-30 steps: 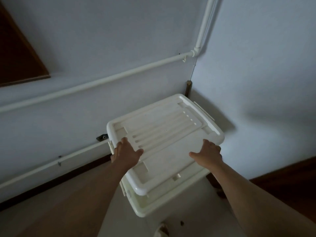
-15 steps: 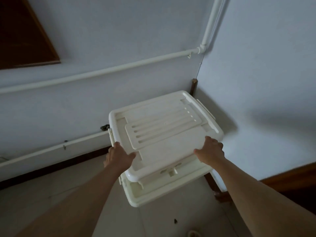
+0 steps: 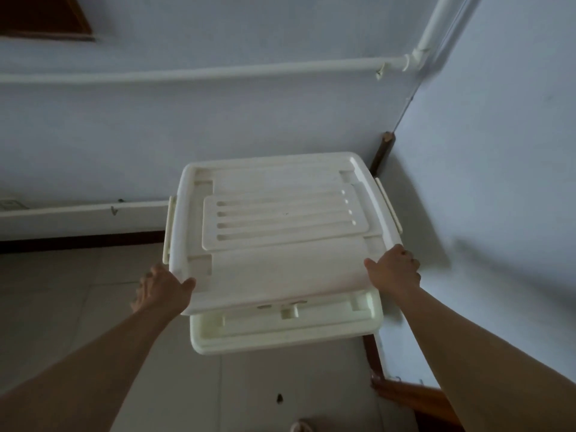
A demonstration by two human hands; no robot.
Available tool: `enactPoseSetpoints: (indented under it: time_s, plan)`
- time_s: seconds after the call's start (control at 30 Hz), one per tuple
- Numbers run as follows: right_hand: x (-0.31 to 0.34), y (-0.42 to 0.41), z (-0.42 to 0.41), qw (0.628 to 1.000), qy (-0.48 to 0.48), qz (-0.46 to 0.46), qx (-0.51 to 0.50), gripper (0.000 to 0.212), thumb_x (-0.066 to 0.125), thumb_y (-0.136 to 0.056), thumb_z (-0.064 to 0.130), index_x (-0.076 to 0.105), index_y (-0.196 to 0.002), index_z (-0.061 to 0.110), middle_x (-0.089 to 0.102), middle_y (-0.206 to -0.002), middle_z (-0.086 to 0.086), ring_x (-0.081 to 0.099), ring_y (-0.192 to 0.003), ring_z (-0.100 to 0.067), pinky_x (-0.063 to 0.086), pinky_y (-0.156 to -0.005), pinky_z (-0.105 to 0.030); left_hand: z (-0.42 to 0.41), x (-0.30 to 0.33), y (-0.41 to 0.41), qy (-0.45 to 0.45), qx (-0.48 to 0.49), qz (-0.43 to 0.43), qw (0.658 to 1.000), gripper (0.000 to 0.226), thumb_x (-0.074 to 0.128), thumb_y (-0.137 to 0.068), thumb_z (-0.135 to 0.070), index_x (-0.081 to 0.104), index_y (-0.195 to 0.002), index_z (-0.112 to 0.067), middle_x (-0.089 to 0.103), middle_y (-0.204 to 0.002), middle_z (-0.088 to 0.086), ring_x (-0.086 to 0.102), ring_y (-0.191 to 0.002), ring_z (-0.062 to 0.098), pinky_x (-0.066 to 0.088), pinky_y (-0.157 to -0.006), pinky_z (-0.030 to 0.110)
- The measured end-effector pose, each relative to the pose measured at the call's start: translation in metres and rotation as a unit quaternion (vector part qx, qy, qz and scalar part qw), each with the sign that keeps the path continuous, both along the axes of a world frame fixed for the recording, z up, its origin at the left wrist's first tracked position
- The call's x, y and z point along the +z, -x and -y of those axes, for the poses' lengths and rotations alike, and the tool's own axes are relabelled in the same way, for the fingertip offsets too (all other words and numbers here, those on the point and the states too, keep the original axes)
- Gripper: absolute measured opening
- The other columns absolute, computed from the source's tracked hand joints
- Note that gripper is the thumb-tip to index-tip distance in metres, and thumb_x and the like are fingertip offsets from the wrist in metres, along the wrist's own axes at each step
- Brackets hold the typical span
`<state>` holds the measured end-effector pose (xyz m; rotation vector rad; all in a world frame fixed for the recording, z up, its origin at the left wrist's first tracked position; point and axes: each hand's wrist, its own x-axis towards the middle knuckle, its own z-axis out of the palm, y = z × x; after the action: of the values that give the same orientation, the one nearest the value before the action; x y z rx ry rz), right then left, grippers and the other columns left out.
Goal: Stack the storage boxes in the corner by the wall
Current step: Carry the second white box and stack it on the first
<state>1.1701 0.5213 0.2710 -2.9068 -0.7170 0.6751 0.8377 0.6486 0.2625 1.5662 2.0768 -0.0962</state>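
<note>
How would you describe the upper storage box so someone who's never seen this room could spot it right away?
Look to the room corner where a white pipe runs along the wall. Two white lidded boxes sit stacked there on the floor. The upper box is the one gripped at its near corners by the left hand and right hand; it hides most of the lower box, whose front edge juts out below it.
</note>
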Motion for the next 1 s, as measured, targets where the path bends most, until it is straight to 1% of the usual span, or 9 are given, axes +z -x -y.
enactPoseSetpoints:
  time_s: [0.13,0.23,0.37,0.5,0.6,0.7,0.87,1.0]
  plan:
    - [-0.014,-0.003,-0.005,1.0,-0.009,0.001,-0.007,0.075,0.057,-0.086,0.039,0.025,-0.139,-0.003,0.035,-0.142,-0.023,0.033,-0.13,-0.039,0.036,-0.102,-0.048,-0.009,-0.012,-0.002,-0.011,0.018,-0.003,1.0,0.07,0.064,-0.083,-0.04,0.037,-0.133,0.001,0.045,-0.137,0.023,0.043,-0.127,0.039,0.037,-0.105,0.048]
    - [-0.024,-0.008,-0.007,1.0,-0.006,0.018,-0.013,0.074,0.055,-0.087,0.039,0.024,-0.139,-0.003,0.033,-0.142,-0.025,0.032,-0.13,-0.04,0.036,-0.103,-0.047,-0.017,-0.022,-0.003,-0.018,0.018,-0.005,1.0,0.071,0.061,-0.083,-0.044,0.037,-0.132,0.002,0.046,-0.135,0.022,0.045,-0.125,0.039,0.039,-0.103,0.049]
    - [-0.037,-0.023,-0.013,0.997,-0.007,0.038,-0.063,0.065,0.048,-0.091,0.028,0.023,-0.14,-0.007,0.03,-0.144,-0.027,0.03,-0.131,-0.041,0.033,-0.106,-0.047,-0.021,-0.039,-0.003,-0.015,0.032,-0.005,0.999,0.066,0.055,-0.087,-0.047,0.037,-0.129,0.001,0.051,-0.132,0.023,0.049,-0.122,0.04,0.04,-0.098,0.048]
    - [-0.05,-0.042,-0.021,0.996,-0.025,0.014,-0.08,0.06,0.046,-0.094,0.024,0.024,-0.138,-0.009,0.033,-0.142,-0.028,0.034,-0.13,-0.041,0.034,-0.104,-0.047,-0.021,-0.055,-0.008,-0.029,0.056,-0.003,0.998,0.063,0.048,-0.091,-0.048,0.039,-0.129,0.001,0.053,-0.131,0.024,0.051,-0.12,0.042,0.041,-0.097,0.047]
    - [-0.06,-0.055,-0.022,0.997,-0.039,0.011,-0.062,0.056,0.044,-0.094,0.029,0.033,-0.133,-0.009,0.04,-0.135,-0.029,0.041,-0.125,-0.042,0.038,-0.1,-0.046,-0.025,-0.066,-0.009,-0.057,0.093,0.014,0.994,0.061,0.044,-0.093,-0.048,0.045,-0.128,0.002,0.054,-0.13,0.027,0.051,-0.121,0.042,0.041,-0.098,0.046]
    - [-0.066,-0.064,-0.021,0.994,-0.074,-0.002,-0.075,0.056,0.041,-0.094,0.036,0.04,-0.128,-0.008,0.047,-0.128,-0.031,0.049,-0.116,-0.043,0.041,-0.094,-0.045,-0.028,-0.076,-0.009,-0.086,0.123,0.034,0.988,0.063,0.04,-0.093,-0.051,0.05,-0.125,0.002,0.055,-0.129,0.028,0.051,-0.12,0.043,0.041,-0.098,0.045]
    - [-0.071,-0.066,-0.018,0.99,-0.099,0.034,-0.097,0.059,0.044,-0.091,0.042,0.049,-0.12,-0.01,0.055,-0.121,-0.032,0.055,-0.11,-0.043,0.045,-0.088,-0.045,-0.028,-0.087,-0.008,-0.127,0.159,0.055,0.977,0.067,0.046,-0.088,-0.055,0.051,-0.122,0.002,0.056,-0.126,0.029,0.052,-0.118,0.044,0.042,-0.095,0.046]
    - [-0.069,-0.066,-0.017,0.987,-0.117,0.027,-0.109,0.062,0.05,-0.089,0.046,0.055,-0.114,-0.01,0.059,-0.117,-0.031,0.058,-0.107,-0.043,0.047,-0.085,-0.043,-0.031,-0.086,-0.007,-0.137,0.166,0.071,0.974,0.068,0.048,-0.087,-0.056,0.051,-0.122,0.003,0.055,-0.126,0.029,0.051,-0.119,0.045,0.042,-0.096,0.046]
